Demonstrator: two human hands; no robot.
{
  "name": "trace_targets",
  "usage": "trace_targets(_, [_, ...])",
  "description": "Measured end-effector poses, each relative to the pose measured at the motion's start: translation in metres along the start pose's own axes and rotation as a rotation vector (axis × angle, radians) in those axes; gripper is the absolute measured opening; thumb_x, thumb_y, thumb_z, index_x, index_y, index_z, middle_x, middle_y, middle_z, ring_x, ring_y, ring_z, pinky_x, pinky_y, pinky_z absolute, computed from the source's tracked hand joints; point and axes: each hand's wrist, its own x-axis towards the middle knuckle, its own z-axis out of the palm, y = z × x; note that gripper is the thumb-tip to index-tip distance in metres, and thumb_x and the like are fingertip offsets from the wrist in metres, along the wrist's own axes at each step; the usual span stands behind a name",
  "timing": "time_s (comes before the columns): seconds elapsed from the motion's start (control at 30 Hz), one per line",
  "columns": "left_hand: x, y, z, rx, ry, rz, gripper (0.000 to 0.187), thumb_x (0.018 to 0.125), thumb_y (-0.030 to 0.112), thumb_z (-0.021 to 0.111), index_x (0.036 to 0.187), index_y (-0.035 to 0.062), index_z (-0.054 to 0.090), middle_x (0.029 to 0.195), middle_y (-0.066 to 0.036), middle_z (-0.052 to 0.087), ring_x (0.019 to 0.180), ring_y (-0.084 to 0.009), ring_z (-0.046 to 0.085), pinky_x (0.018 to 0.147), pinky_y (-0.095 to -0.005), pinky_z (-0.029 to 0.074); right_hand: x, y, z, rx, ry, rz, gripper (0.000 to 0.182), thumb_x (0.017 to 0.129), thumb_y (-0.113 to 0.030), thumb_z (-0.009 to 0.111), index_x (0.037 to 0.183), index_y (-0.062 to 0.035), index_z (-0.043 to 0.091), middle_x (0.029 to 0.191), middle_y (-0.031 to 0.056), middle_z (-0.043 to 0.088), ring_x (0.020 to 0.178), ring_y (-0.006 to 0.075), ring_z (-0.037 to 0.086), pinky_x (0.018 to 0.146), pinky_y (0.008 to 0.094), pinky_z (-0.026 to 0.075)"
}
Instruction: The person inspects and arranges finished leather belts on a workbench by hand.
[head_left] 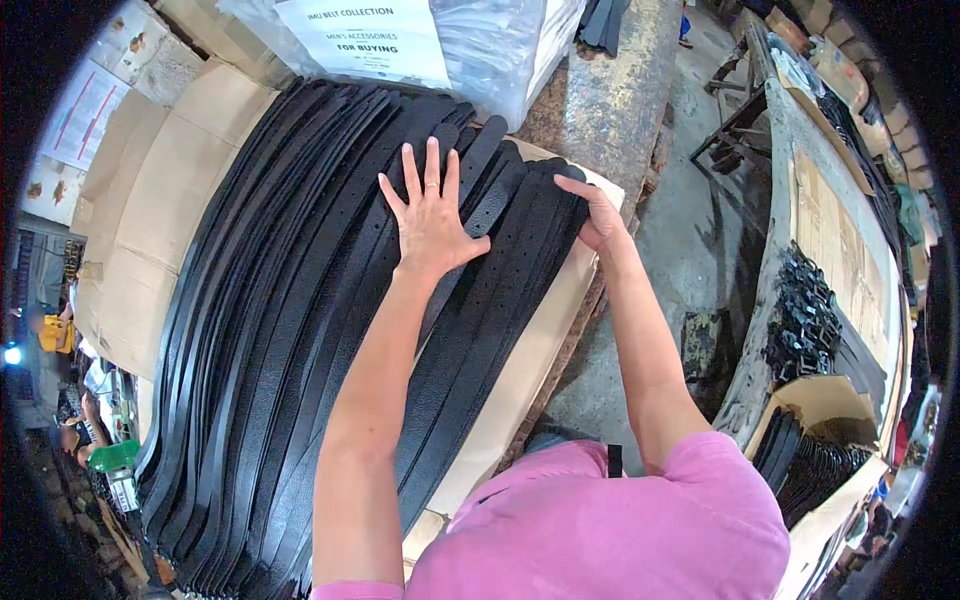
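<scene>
Long black leather belt straps (300, 270) with punched holes and rounded tips lie side by side in a thick, fanned-out pile. My left hand (432, 222) rests palm down on the straps near their tips, fingers spread wide. At the right edge of the pile, my right hand (600, 215) is curled around the tip ends of the outermost straps (545, 215). Some of its fingers are hidden behind them. Under the pile, a sheet of cardboard (510, 400) shows along the right side.
Past the strap tips stands a plastic-wrapped bundle with a printed label (365, 40). Cardboard flaps (165, 190) rise on the left. Across the floor at right, a long table (790, 190) carries black buckles (803, 315) and a carton (825, 410). People sit at far left.
</scene>
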Motion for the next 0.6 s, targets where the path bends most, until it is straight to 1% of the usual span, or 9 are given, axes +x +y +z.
trace_targets(0.03, [-0.001, -0.001, -0.001, 0.0, -0.023, 0.018, 0.117, 0.051, 0.05, 0.08, 0.145, 0.0084, 0.024, 0.154, -0.013, 0.007, 0.141, -0.039, 0.002, 0.104, -0.07, 0.007, 0.001, 0.0, 0.001, -0.022, 0.014, 0.02, 0.03, 0.075, -0.009, 0.072, 0.102, 0.0009, 0.063, 0.1, 0.0121, 0.067, 0.09, 0.0226, 0.064, 0.083, 0.0342, 0.049])
trace_targets(0.1, [-0.002, 0.002, 0.0, -0.001, -0.003, 0.008, 0.114, 0.053, 0.049, 0.079, 0.145, 0.0085, 0.025, 0.154, -0.013, 0.007, 0.141, -0.0387, 0.002, 0.104, -0.0694, 0.007, 0.004, 0.0, 0.007, -0.067, 0.04, 0.057, 0.03, 0.072, -0.005, 0.073, 0.101, 0.0012, 0.064, 0.098, 0.0122, 0.067, 0.087, 0.0231, 0.065, 0.082, 0.0346, 0.05])
trace_targets(0.27, [-0.003, 0.001, 0.009, -0.027, 0.092, 0.035, 0.105, 0.058, 0.047, 0.077, 0.143, 0.0089, 0.029, 0.154, -0.012, 0.011, 0.141, -0.0372, 0.004, 0.106, -0.0674, 0.007, 0.011, 0.006, 0.003, -0.06, 0.069, 0.03, 0.027, 0.07, -0.001, 0.072, 0.096, 0.002, 0.065, 0.094, 0.0119, 0.068, 0.082, 0.0246, 0.066, 0.077, 0.0358, 0.052])
trace_targets(0.3, [-0.002, 0.002, 0.009, -0.016, 0.092, 0.033, 0.105, 0.056, 0.046, 0.078, 0.143, 0.0093, 0.03, 0.154, -0.012, 0.012, 0.142, -0.0367, 0.005, 0.105, -0.0676, 0.008, 0.01, 0.005, 0.001, -0.049, 0.085, 0.025, 0.026, 0.07, -0.001, 0.072, 0.096, 0.0021, 0.066, 0.093, 0.0119, 0.068, 0.081, 0.0249, 0.066, 0.077, 0.0361, 0.053])
trace_targets(0.4, [-0.001, 0.004, 0.008, -0.006, 0.075, 0.022, 0.107, 0.055, 0.045, 0.079, 0.143, 0.011, 0.03, 0.154, -0.011, 0.012, 0.142, -0.0365, 0.004, 0.105, -0.0675, 0.008, -0.006, 0.001, -0.005, 0.0, 0.113, 0.002, 0.027, 0.07, 0.001, 0.072, 0.096, 0.0019, 0.065, 0.094, 0.0119, 0.068, 0.082, 0.0251, 0.066, 0.077, 0.0356, 0.053])
trace_targets(0.5, [-0.001, 0.003, 0.01, 0.004, 0.077, 0.013, 0.107, 0.054, 0.045, 0.079, 0.144, 0.0126, 0.03, 0.154, -0.01, 0.013, 0.142, -0.0365, 0.005, 0.105, -0.0675, 0.008, -0.013, 0.003, -0.017, 0.026, 0.118, -0.062, 0.032, 0.069, -0.005, 0.075, 0.098, 0.0018, 0.064, 0.094, 0.0113, 0.068, 0.084, 0.0241, 0.065, 0.083, 0.0342, 0.051])
trace_targets(0.6, [0.0, 0.003, 0.014, 0.02, 0.094, 0.011, 0.106, 0.054, 0.046, 0.078, 0.144, 0.0138, 0.031, 0.154, -0.009, 0.014, 0.142, -0.0365, 0.006, 0.105, -0.0674, 0.009, -0.017, 0.001, -0.018, 0.019, 0.118, -0.053, 0.032, 0.069, -0.005, 0.075, 0.098, 0.001, 0.064, 0.095, 0.0118, 0.068, 0.085, 0.0241, 0.065, 0.084, 0.0348, 0.051])
